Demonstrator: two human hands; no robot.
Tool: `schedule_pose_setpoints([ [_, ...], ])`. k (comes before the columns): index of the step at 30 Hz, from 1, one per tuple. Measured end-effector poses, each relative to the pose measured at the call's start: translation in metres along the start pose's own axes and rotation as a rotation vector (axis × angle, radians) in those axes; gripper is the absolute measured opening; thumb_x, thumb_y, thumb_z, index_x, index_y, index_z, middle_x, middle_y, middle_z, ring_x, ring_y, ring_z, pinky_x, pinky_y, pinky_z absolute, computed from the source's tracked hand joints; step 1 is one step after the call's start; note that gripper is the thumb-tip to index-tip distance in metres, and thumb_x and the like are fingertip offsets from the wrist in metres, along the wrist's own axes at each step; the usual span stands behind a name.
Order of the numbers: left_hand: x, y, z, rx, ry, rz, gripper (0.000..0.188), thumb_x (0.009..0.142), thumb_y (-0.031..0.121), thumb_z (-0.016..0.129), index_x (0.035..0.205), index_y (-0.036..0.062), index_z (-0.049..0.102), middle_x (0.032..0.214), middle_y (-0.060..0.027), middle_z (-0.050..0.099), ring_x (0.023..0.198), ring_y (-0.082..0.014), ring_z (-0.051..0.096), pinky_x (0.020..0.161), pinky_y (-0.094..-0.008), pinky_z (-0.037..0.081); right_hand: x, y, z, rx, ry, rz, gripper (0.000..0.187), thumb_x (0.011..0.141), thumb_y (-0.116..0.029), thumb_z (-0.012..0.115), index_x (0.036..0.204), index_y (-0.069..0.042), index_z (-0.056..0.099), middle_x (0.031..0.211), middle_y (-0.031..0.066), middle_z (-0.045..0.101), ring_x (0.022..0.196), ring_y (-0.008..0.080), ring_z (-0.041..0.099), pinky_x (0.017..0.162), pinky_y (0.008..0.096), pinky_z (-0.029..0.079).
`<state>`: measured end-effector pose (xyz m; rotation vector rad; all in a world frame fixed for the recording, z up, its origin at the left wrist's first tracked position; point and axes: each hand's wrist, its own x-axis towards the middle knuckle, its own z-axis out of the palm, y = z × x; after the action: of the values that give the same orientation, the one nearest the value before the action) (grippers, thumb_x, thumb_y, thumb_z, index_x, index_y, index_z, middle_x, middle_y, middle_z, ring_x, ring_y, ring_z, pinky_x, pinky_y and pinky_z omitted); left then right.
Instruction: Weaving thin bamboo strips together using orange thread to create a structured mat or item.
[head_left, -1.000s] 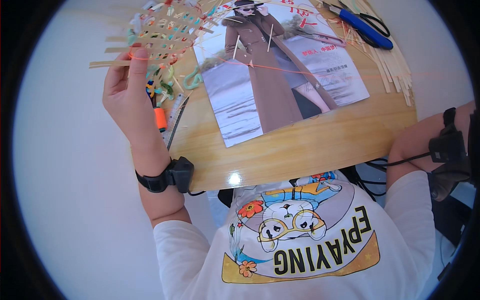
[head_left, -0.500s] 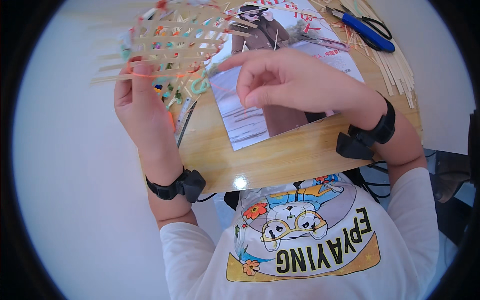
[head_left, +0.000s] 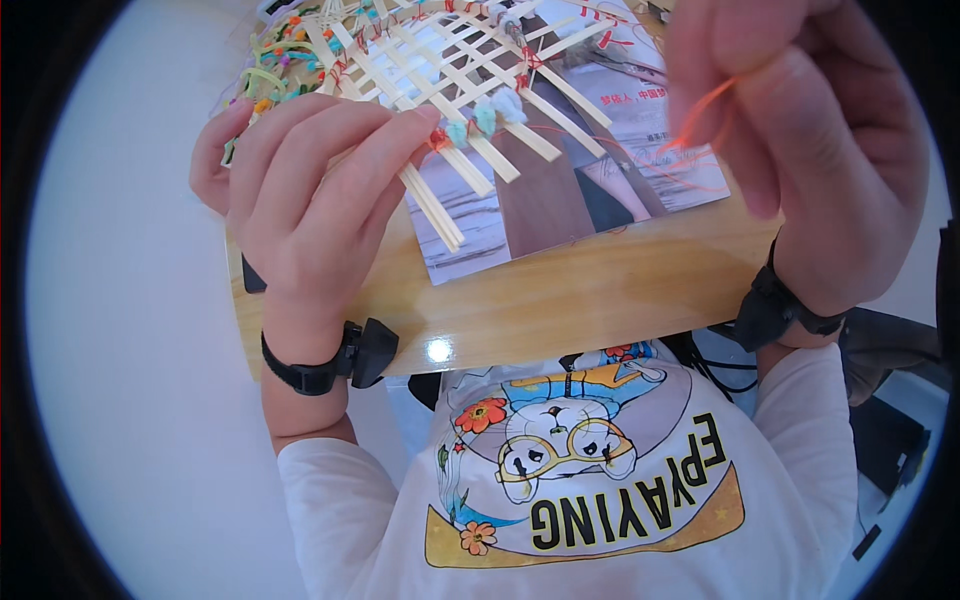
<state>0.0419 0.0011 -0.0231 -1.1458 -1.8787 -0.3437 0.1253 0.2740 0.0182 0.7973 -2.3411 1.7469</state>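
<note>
As the left hand (head_left: 310, 180) spread across the near-left edge of the woven bamboo-strip lattice (head_left: 450, 68), there was the pinch: thumb and forefinger closed on the rim, right beside a red binding. And over on the other side, the right hand (head_left: 800, 120) was up high, close to the camera, thumb and fingertips pressed together on the orange thread (head_left: 712, 108) (slightly blurred, but the bright strands showed at the fingertips)! Loose loops of it hung over the fashion magazine (head_left: 540, 215), which lay on the wooden table (head_left: 620, 275). The lattice sat above that magazine, its strip ends fanning out toward the wearer; whether it touched the cover, one could not tell. Fluffy mint and pale-blue tufts (head_left: 485, 115) lined its near edge, and beyond the left hand lay a jumble of coloured pipe-cleaner pieces (head_left: 268, 78).
</note>
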Motion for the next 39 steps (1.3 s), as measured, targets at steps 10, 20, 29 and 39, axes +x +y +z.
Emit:
schedule_pose_setpoints([
  [10,0.0,-0.002,0.007,-0.017,0.013,0.066,0.019,0.07,0.004,0.073,0.085,0.0147,0.069,0.091,0.0013,0.069,0.091,-0.0179,0.064,0.104,-0.0387,0.036,-0.007,-0.006,-0.002,-0.138,0.052,-0.029,0.006,0.091,-0.006,0.062,0.092,-0.001,0.063,0.091,0.01,0.063,0.082,0.0129,0.059,0.073,0.0276,0.046],
  [20,0.0,0.013,-0.006,0.068,0.018,0.078,0.019,0.078,0.024,0.078,0.094,0.0283,0.071,0.089,0.0106,0.068,0.089,-0.0105,0.063,0.105,-0.0364,0.034,-0.008,-0.005,0.007,-0.278,0.024,-0.047,0.006,0.091,-0.006,0.062,0.092,-0.001,0.063,0.091,0.0096,0.063,0.081,0.0127,0.059,0.072,0.0274,0.046],
  [29,-0.001,0.023,-0.016,0.131,0.022,0.098,0.02,0.079,0.028,0.077,0.097,0.0318,0.07,0.091,0.0129,0.066,0.091,-0.01,0.061,0.108,-0.0373,0.032,-0.009,-0.002,0.017,-0.34,0.022,-0.055,0.006,0.091,-0.007,0.062,0.092,-0.001,0.063,0.09,0.0093,0.063,0.08,0.0126,0.058,0.072,0.0272,0.046],
  [39,-0.002,0.027,-0.016,0.12,0.018,0.086,0.022,0.078,0.029,0.078,0.098,0.0332,0.069,0.091,0.0142,0.065,0.091,-0.0093,0.06,0.107,-0.0367,0.032,-0.007,0.001,0.02,-0.363,0.021,-0.065,0.006,0.091,-0.007,0.062,0.093,-0.001,0.063,0.089,0.0089,0.062,0.08,0.0124,0.058,0.071,0.027,0.045],
])
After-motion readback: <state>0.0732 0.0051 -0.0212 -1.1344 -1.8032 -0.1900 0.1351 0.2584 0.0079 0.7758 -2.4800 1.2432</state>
